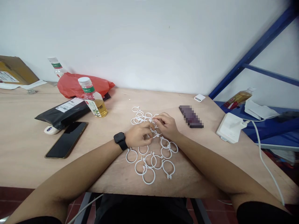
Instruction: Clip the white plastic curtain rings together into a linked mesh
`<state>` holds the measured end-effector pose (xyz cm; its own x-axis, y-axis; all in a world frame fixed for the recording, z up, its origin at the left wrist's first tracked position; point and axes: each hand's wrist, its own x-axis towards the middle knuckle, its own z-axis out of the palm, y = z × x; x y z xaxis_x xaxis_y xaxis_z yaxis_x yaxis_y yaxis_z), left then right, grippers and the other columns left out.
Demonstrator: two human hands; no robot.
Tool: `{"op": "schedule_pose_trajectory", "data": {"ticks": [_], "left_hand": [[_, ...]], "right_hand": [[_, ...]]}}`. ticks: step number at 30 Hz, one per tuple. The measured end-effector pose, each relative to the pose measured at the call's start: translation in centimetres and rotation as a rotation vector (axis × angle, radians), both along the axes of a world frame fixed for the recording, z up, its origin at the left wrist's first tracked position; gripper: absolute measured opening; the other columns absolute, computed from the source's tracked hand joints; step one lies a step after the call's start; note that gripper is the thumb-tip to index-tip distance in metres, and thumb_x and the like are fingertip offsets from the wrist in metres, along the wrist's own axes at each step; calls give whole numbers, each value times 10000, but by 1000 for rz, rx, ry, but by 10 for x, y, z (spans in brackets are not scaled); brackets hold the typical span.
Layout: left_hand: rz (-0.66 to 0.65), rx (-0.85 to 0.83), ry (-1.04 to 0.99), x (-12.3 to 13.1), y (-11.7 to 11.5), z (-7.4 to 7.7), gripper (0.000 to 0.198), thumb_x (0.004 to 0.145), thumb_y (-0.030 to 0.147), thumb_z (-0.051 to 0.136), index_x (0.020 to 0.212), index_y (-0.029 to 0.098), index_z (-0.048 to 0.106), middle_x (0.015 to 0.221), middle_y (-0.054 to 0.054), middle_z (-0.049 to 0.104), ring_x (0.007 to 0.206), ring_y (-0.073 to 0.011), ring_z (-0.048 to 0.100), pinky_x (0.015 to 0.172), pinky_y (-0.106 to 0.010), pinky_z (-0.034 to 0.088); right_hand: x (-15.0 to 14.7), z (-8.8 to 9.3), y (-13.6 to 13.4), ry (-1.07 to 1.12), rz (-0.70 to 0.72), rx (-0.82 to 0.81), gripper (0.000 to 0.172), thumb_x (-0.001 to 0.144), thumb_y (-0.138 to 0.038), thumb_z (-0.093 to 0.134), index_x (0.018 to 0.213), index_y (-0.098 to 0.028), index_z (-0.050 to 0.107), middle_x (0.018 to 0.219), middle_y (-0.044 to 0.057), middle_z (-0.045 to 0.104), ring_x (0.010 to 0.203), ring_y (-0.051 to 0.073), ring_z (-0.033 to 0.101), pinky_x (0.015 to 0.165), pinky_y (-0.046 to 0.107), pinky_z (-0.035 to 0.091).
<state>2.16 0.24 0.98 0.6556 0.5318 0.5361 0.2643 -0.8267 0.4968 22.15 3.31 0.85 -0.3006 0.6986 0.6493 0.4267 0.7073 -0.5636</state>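
Note:
Many white plastic curtain rings (149,176) with small clips lie loosely on the wooden table (112,174), several of them overlapping. My left hand (139,134), with a black watch (120,140) on its wrist, is closed over the middle of the pile, thumb and fingers curled together around part of a white ring. Close beside it, my right hand (167,126) is closed too, its fingertips pinched at a white ring. The fingers hide most of what is held. Further rings (135,109) lie beyond both hands, and others nearer the table's front edge.
At left are a phone (66,140), a black parcel (63,112), a tea bottle (95,102), a white mouse (51,130) and a red bag (77,82). To the right are a dark pixelated object (191,116), a white charger (199,98) and a white power strip (231,127) with a cable.

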Motion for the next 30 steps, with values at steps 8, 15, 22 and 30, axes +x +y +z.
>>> {"op": "schedule_pose_trajectory", "data": {"ticks": [8, 15, 22, 30], "left_hand": [[290, 77, -240, -5, 4, -1, 42, 835, 214, 633, 834, 174, 647, 1014, -84, 625, 920, -170, 630, 797, -309, 541], [277, 58, -200, -3, 4, -1, 73, 863, 232, 628, 908, 179, 651, 1058, -86, 629, 959, -174, 623, 794, -296, 535], [327, 61, -220, -4, 6, 0, 186, 923, 288, 592, 1052, 174, 663, 1005, -85, 638, 849, -148, 610, 707, -269, 530], [290, 111, -212, -4, 5, -1, 107, 920, 231, 592, 971, 165, 659, 969, -78, 639, 888, -149, 623, 752, -267, 534]], "right_hand": [[2, -1, -2, 31, 82, 43, 137, 907, -281, 594, 963, -208, 696, 844, 48, 669, 692, 149, 597, 596, 287, 478], [-2, 2, -4, -11, 75, 69, 105, 909, -273, 595, 899, -210, 679, 805, 40, 672, 704, 146, 600, 621, 283, 488], [-2, -1, -4, -98, 153, 68, 151, 946, -316, 549, 954, -237, 677, 873, 50, 705, 804, 174, 648, 709, 316, 534], [-2, -3, -3, -136, 164, 119, 147, 959, -280, 535, 944, -228, 671, 866, 49, 714, 818, 177, 654, 732, 316, 533]]}}
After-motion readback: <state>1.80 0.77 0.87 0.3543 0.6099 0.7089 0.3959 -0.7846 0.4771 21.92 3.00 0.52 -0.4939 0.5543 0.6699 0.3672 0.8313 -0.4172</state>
